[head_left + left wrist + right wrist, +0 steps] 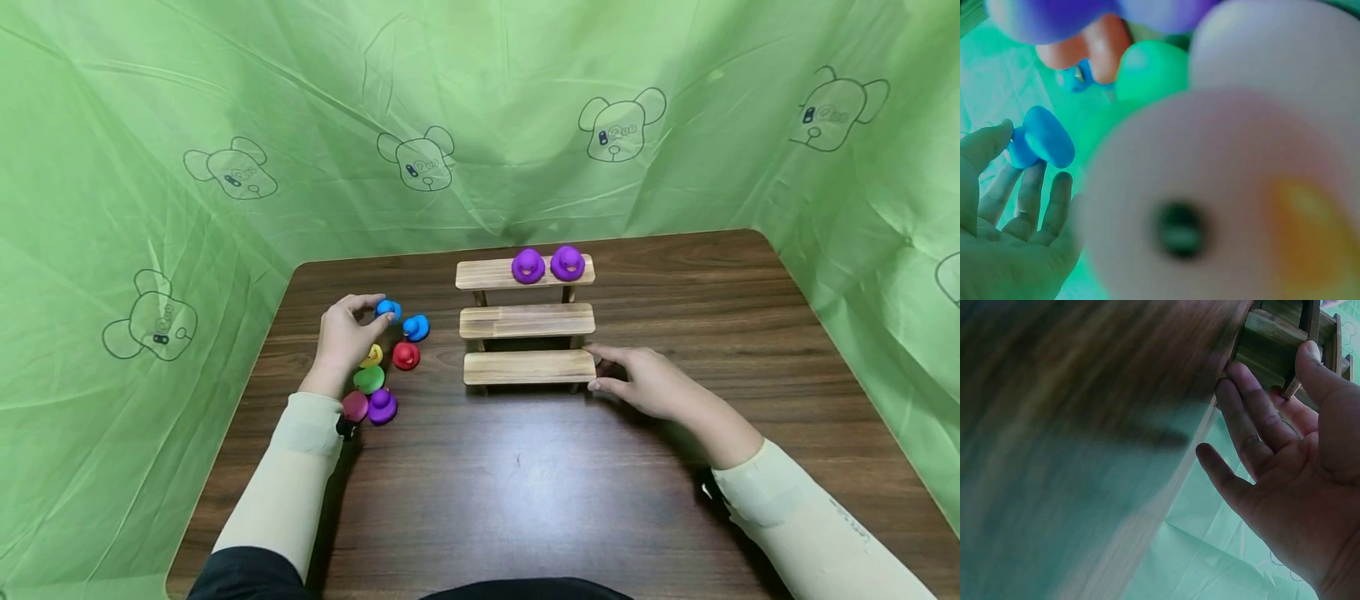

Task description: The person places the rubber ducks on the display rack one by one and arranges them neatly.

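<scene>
Two purple toy ducks (528, 267) up on the three-tiered wooden stand (527, 368), six assorted-colour ducks (406, 356) left on the bench (525, 500); left hand (347, 337) pinches a blue duck (386, 307) beside them, right hand (652, 383) grips the stand's end.

Left hand (1016, 250) at 8 o'clock pinches blue toy duck (1047, 137); blurred pink duck (1229, 187) at 4, green toy (1150, 72) at 12.

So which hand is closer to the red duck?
Left. The left hand, pinching a blue duck, is just left of the red duck. The right hand is farther off, at the right end of the wooden shelf.
</scene>
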Motion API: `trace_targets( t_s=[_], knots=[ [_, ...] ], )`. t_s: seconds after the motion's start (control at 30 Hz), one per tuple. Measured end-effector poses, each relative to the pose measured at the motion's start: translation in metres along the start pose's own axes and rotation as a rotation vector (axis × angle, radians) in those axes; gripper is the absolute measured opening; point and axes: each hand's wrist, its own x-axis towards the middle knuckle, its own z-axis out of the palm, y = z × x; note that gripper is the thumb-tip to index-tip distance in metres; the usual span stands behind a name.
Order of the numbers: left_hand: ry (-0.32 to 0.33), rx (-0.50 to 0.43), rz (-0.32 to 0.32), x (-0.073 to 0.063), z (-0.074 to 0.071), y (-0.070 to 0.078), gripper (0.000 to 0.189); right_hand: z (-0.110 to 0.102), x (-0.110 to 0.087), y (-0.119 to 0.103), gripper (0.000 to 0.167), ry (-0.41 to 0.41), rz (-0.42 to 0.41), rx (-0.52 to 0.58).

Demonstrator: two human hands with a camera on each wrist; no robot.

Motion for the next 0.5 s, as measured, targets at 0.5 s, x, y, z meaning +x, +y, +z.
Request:
trace_targets(
  t_s=[0.5],
  knots=[
    [0.049,-0.137,0.095,0.003,-0.003,0.038,0.037,0.0,0.0,0.001,0.063,0.006,-0.012,0.0]
  ],
)
